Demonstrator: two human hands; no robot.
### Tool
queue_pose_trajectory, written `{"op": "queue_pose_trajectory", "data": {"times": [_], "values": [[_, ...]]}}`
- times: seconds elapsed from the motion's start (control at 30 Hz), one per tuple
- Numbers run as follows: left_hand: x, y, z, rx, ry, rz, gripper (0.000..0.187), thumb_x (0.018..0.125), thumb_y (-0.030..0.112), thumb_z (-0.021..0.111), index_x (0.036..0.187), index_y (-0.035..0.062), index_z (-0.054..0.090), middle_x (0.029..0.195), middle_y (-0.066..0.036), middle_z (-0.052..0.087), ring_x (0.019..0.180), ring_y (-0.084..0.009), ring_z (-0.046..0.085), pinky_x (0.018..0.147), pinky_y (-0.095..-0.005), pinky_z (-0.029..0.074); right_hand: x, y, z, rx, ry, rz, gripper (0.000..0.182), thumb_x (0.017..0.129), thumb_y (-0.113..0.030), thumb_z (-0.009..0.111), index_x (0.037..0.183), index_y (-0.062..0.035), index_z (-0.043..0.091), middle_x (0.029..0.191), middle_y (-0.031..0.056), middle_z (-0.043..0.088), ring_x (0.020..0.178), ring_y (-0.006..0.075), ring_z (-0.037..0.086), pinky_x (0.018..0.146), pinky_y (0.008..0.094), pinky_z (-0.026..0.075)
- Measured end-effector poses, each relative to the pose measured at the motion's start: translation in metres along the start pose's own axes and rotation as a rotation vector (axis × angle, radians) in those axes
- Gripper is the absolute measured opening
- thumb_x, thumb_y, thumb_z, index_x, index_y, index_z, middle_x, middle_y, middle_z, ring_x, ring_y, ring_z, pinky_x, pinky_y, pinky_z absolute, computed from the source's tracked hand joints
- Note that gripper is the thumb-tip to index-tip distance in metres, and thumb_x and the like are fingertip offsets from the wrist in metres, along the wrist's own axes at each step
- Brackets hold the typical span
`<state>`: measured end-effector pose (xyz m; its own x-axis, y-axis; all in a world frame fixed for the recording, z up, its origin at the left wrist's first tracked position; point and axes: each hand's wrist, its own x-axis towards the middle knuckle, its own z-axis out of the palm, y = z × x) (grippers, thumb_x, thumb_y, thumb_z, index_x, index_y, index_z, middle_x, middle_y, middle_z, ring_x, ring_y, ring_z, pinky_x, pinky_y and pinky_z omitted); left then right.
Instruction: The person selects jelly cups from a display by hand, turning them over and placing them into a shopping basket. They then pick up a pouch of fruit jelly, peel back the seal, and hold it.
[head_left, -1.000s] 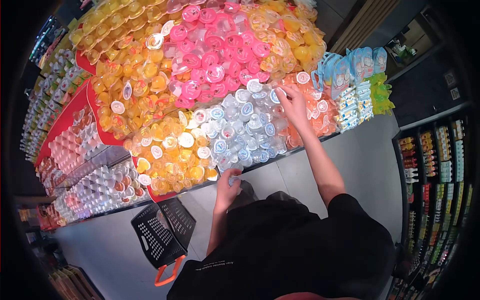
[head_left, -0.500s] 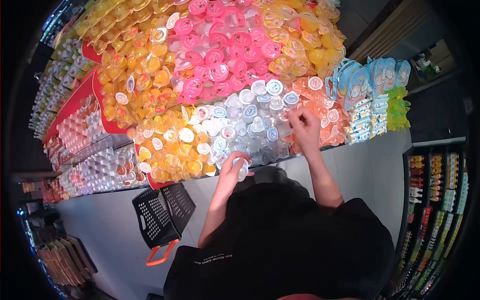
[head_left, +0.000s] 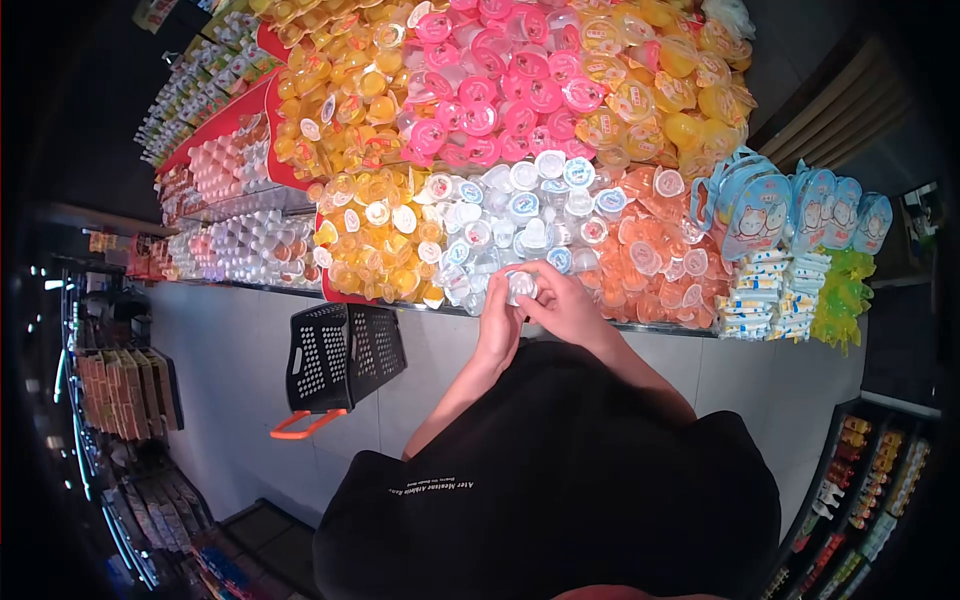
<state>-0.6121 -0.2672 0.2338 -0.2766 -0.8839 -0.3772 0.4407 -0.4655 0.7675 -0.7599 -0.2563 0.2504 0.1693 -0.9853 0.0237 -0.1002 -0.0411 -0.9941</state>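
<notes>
Both bare hands have come together since the earlier frames: R hand (head_left: pixel 565 305), prev. at the R side of the heap of clear plastic cups w/ white-and-blue round lids (head_left: pixel 515 225), has swung in to meet L hand (head_left: pixel 496 322). Fingers of both are clamped on a small round clear plastic cup (head_left: pixel 521 287), held btwn the hands at the heap's near edge; can't tell if it touches any cups there. Directly R of heap: orange-tinted plastic cups w/ pale round lids (head_left: pixel 650 255). L of it: yellow plastic cups, some w/ white lids (head_left: pixel 375 240). Behind it: plastic cups w/ bright pink round lids (head_left: pixel 500 95). Farther R of heap, past the orange ones: light-blue cartoon-print bags (head_left: pixel 758 215), w/ white, blue & yellow packets (head_left: pixel 765 290) just nearer. Black perforated plastic basket w/ orange handle (head_left: pixel 322 360) is on gray tile floor (head_left: pixel 780 380), nearer than heap & off to its L. Black shirt w/ small white lettering (head_left: pixel 560 490) is nearer than heap too, btwn the forearms & below.
</notes>
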Motion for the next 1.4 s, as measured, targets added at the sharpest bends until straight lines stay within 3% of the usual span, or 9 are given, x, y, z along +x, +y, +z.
{"op": "queue_pose_trajectory", "data": {"times": [0.13, 0.33, 0.43, 0.63, 0.87, 0.97, 1.03, 1.33, 1.4], "values": [[0.004, -0.010, 0.006, -0.091, -0.082, -0.173, 0.043, 0.110, 0.039, 0.034, 0.133, 0.0056, 0.046, 0.121, -0.011, 0.058, 0.102, -0.0193, 0.058, 0.092, -0.0370, 0.048, -0.013, 0.029, -0.012, 0.278, 0.100, 0.131, 0.021, 0.097, -0.012, 0.064, 0.111, 0.0023, 0.061, 0.069, 0.0027, 0.061, 0.058, 0.0093, 0.064, 0.049, 0.0239, 0.049], [0.015, 0.027, -0.010, -0.010, -0.062, -0.166, 0.037, 0.097, 0.004, 0.063, 0.127, -0.0008, 0.041, 0.121, -0.014, 0.056, 0.111, -0.0238, 0.065, 0.093, -0.0359, 0.057, -0.018, 0.013, -0.050, 0.611, 0.079, 0.172, 0.028, 0.100, -0.012, 0.058, 0.123, 0.0048, 0.058, 0.093, 0.0090, 0.068, 0.077, 0.0141, 0.071, 0.060, 0.0254, 0.056], [0.034, 0.058, -0.018, 0.406, -0.008, 0.144, 0.033, 0.093, 0.004, 0.071, 0.119, -0.0004, 0.051, 0.118, -0.009, 0.059, 0.097, -0.0183, 0.069, 0.083, -0.0307, 0.059, -0.021, 0.021, -0.057, 0.551, 0.152, 0.118, 0.032, 0.100, -0.010, 0.057, 0.127, 0.0074, 0.057, 0.112, 0.0139, 0.069, 0.089, 0.0178, 0.071, 0.078, 0.0278, 0.058], [0.099, 0.111, -0.023, 1.303, 0.278, 0.656, 0.036, 0.083, 0.019, 0.083, 0.108, -0.0008, 0.066, 0.082, -0.005, 0.067, 0.071, -0.0102, 0.065, 0.062, -0.0269, 0.052, -0.044, 0.027, -0.062, 0.552, 0.142, 0.262, 0.033, 0.099, -0.010, 0.053, 0.127, 0.0070, 0.061, 0.119, 0.0152, 0.069, 0.099, 0.0210, 0.070, 0.086, 0.0313, 0.056], [0.142, 0.105, -0.040, 0.722, 0.169, 0.671, 0.029, 0.085, 0.003, 0.076, 0.112, 0.0020, 0.065, 0.096, -0.009, 0.069, 0.085, -0.0138, 0.067, 0.072, -0.0271, 0.055, -0.068, 0.037, -0.060, 0.612, 0.235, 0.219, 0.035, 0.096, -0.010, 0.054, 0.126, 0.0071, 0.062, 0.117, 0.0151, 0.069, 0.099, 0.0232, 0.069, 0.090, 0.0365, 0.056], [0.146, 0.100, -0.043, 0.894, 0.129, 0.769, 0.029, 0.085, 0.000, 0.074, 0.112, 0.0004, 0.063, 0.105, -0.012, 0.066, 0.094, -0.0187, 0.069, 0.077, -0.0292, 0.057, -0.069, 0.044, -0.059, 0.529, 0.331, 0.215, 0.034, 0.095, -0.009, 0.055, 0.125, 0.0067, 0.063, 0.115, 0.0143, 0.070, 0.098, 0.0216, 0.069, 0.090, 0.0361, 0.056], [0.150, 0.098, -0.043, 0.936, 0.151, 0.786, 0.029, 0.085, 0.000, 0.074, 0.111, -0.0004, 0.063, 0.106, -0.012, 0.065, 0.095, -0.0211, 0.069, 0.080, -0.0307, 0.057, -0.070, 0.044, -0.061, 0.441, 0.351, 0.226, 0.034, 0.093, -0.007, 0.062, 0.126, 0.0003, 0.066, 0.099, 0.0013, 0.069, 0.090, 0.0071, 0.061, 0.083, 0.0245, 0.049], [0.156, 0.096, -0.045, 1.106, 0.287, 0.945, 0.024, 0.085, 0.004, 0.073, 0.106, -0.0007, 0.064, 0.098, -0.015, 0.067, 0.085, -0.0271, 0.066, 0.076, -0.0366, 0.053, -0.058, 0.025, -0.054, 0.447, 0.359, 0.206, 0.032, 0.093, -0.005, 0.063, 0.124, -0.0004, 0.066, 0.093, -0.0022, 0.066, 0.083, 0.0041, 0.057, 0.076, 0.0232, 0.047], [0.157, 0.100, -0.048, 1.061, 0.237, 0.755, 0.027, 0.083, 0.004, 0.075, 0.107, -0.0009, 0.063, 0.099, -0.015, 0.066, 0.082, -0.0272, 0.065, 0.076, -0.0368, 0.053, -0.059, 0.028, -0.055, 0.412, 0.340, 0.209, 0.032, 0.094, -0.005, 0.063, 0.125, -0.0003, 0.066, 0.092, -0.0025, 0.066, 0.083, 0.0037, 0.057, 0.074, 0.0228, 0.046]]}}
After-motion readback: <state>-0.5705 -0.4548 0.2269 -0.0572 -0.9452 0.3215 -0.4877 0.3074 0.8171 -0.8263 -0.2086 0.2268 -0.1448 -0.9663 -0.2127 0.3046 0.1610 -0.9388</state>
